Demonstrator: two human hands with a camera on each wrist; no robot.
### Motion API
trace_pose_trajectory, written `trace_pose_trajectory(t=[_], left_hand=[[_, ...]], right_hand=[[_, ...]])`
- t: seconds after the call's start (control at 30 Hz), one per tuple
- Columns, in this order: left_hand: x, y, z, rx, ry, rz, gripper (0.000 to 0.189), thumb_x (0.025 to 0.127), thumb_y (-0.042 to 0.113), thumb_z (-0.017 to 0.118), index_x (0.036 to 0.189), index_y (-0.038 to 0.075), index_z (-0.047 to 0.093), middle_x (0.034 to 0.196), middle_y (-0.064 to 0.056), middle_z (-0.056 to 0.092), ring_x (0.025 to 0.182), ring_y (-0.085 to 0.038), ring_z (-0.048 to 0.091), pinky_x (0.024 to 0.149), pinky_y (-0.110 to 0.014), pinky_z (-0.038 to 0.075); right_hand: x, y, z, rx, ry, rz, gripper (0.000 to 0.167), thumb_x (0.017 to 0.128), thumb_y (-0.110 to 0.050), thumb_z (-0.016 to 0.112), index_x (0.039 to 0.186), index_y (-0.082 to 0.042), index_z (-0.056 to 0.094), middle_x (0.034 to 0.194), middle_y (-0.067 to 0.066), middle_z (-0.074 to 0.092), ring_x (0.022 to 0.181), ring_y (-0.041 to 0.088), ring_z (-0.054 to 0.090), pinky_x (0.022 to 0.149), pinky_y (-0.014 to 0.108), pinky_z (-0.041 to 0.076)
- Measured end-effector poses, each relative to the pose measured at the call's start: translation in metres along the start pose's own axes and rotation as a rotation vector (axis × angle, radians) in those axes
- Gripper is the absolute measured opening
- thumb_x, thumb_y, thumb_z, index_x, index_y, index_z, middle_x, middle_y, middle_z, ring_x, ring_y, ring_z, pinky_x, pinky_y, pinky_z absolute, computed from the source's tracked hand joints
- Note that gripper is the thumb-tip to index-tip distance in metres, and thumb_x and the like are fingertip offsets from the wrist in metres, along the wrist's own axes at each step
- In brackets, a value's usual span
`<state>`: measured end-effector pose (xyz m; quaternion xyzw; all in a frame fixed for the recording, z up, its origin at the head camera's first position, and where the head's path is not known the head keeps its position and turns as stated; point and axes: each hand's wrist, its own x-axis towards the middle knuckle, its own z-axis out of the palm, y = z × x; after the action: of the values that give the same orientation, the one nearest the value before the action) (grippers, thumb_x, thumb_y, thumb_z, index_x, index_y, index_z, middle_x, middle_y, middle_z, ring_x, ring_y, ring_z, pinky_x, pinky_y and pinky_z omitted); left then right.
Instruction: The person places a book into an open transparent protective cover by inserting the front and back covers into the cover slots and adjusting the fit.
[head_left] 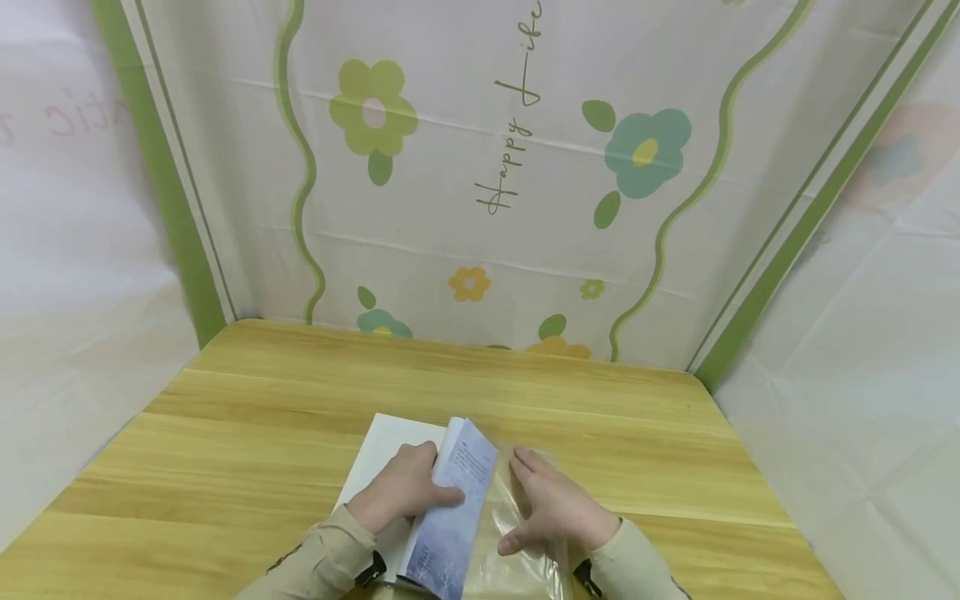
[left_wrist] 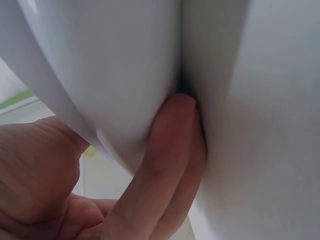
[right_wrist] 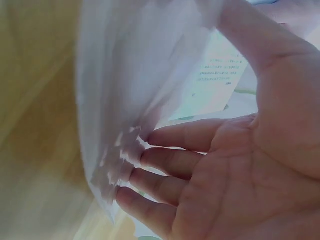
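A book with a white inner face [head_left: 386, 437] lies on the table, its blue-violet printed cover flap [head_left: 463, 529] folded up toward the right. My left hand [head_left: 405, 483] grips this part, the thumb lying over the printed side. In the left wrist view, fingers [left_wrist: 172, 135] reach into the fold between two white surfaces. Clear plastic film [head_left: 513, 575], perhaps a book jacket, spreads out to the right of the flap. Over it is my right hand [head_left: 562, 508], thumb apart from the fingers. The right wrist view has those nearly straight fingertips [right_wrist: 127, 195] touching the film [right_wrist: 130, 75].
The wood-grain table [head_left: 637, 433] extends around the book on both sides and behind it. A white cloth [head_left: 450, 200] with printed flowers hangs along the table's back edge, and more cloth [head_left: 862, 400] hangs at the sides.
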<state>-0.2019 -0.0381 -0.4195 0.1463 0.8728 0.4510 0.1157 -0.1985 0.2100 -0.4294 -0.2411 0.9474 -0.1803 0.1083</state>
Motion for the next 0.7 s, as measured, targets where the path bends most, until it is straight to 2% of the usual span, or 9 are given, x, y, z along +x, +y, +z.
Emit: trace_pose_trajectory(t=[0.13,0.7], left_hand=[[-0.0002,0.0011,0.0006,0.015,0.002,-0.002,0.040,0.078,0.020,0.082,0.093,-0.003,0.053,0.067,-0.007,0.056,0.047,-0.016,0.059,0.038,-0.029,0.051],[-0.0013,0.0025,0.0028,0.032,0.020,0.009,0.040,0.079,0.021,0.082,0.094,-0.003,0.054,0.065,-0.006,0.056,0.045,-0.015,0.057,0.037,-0.029,0.050]], right_hand=[[-0.0002,-0.0018,-0.0004,-0.029,-0.008,-0.012,0.132,0.055,-0.066,0.082,0.147,0.013,0.029,0.155,0.029,0.020,0.142,0.043,0.022,0.113,0.053,0.023],[0.0005,0.0006,0.0008,-0.033,-0.010,-0.051,0.129,0.060,-0.066,0.082,0.145,0.015,0.030,0.154,0.031,0.020,0.141,0.045,0.021,0.113,0.054,0.023]])
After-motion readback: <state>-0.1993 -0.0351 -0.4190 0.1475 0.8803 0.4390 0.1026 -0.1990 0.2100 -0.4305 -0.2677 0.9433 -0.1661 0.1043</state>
